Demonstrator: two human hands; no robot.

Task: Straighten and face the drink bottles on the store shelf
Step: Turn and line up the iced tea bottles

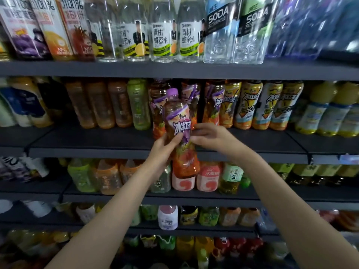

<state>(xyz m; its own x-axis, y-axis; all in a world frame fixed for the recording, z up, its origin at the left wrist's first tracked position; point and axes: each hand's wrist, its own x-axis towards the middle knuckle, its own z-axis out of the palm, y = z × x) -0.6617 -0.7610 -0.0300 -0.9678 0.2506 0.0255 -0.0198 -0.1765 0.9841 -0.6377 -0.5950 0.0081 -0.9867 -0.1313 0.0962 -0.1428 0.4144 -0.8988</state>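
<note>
A purple-capped iced tea bottle [179, 131] with a purple and orange label is held upright in the air, in front of the second shelf [97, 150]. My left hand [165, 150] grips its lower left side, thumb across the label. My right hand [209, 136] pinches the label's right edge with its fingertips. The bottle's base hangs below the shelf's front lip. Behind it, matching purple-label bottles [211, 101] stand in the row at the back of that shelf.
Yellow-label iced tea bottles [268, 105] stand to the right, orange and green tea bottles [116, 105] to the left. Soda and honey water bottles [221, 30] fill the top shelf. Lower shelves hold several more drinks [207, 177]. The second shelf's front strip is bare.
</note>
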